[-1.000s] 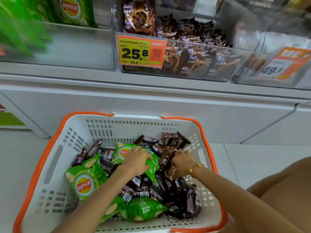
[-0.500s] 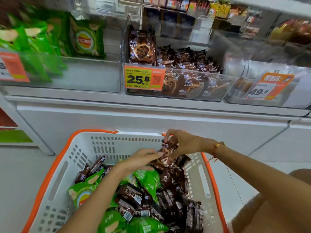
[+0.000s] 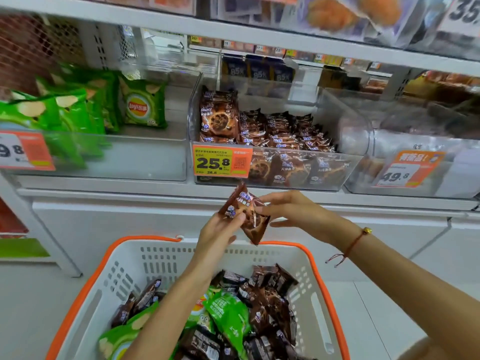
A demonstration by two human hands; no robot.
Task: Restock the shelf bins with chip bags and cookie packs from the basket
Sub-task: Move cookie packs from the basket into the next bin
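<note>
Brown foil catches the light on 1 cookie pack point(image 3: 244, 213), held up between both hands just below the front lip of the clear cookie bin point(image 3: 270, 141) and above the far rim of the basket point(image 3: 155, 258). The left hand point(image 3: 220, 227) pinches the pack's lower left corner with thumb over the wrapper; the right hand point(image 3: 293, 211) nips its right edge with fingertips, the other fingers spread loose. Neither hand has a full wrap on it, so the hold looks light.

That bin, marked by the 25.8 price tag point(image 3: 222, 162), already carries rows of the same brown packs, with 1 standing upright at its left. To its left, the chip bin point(image 3: 104, 152) holds green chip bags point(image 3: 142, 105). More cookie packs point(image 3: 270, 289) and green chip bags point(image 3: 228, 313) lie mixed in the basket, so much of the restocking seems left to do.

Risks from here, as I judge them: the slick wrapper could slip from a 2-point pinch as it goes over the bin's front wall and drop to the floor or back in the basket. Catching the pack's corner on that lip could knock the price tag. Pushing it in hard could topple the upright pack or crush the cookie inside.
</note>
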